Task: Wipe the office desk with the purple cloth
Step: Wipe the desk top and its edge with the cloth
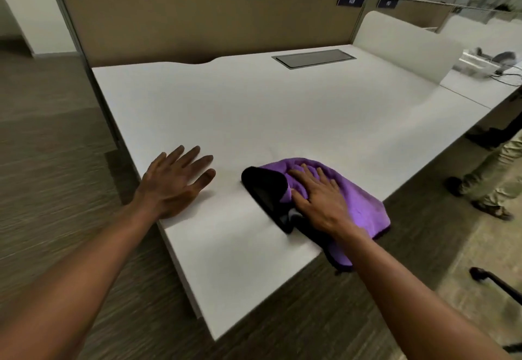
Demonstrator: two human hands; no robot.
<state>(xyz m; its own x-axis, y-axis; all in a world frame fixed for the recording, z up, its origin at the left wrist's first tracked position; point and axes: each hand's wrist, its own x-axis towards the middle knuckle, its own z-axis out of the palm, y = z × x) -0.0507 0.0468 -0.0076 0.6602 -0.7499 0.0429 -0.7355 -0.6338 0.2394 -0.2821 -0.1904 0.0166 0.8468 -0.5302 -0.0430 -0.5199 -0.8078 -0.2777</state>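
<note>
Your right hand [317, 198] lies flat, fingers spread, pressing the purple cloth [358, 198] onto the desk [254, 111] — left hand [175, 181] rests open-palmed beside it, holding nothing.

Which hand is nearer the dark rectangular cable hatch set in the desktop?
Right. The right hand presses the purple cloth almost straight below the dark rectangular cable hatch; the left hand lies flat farther left.
</note>
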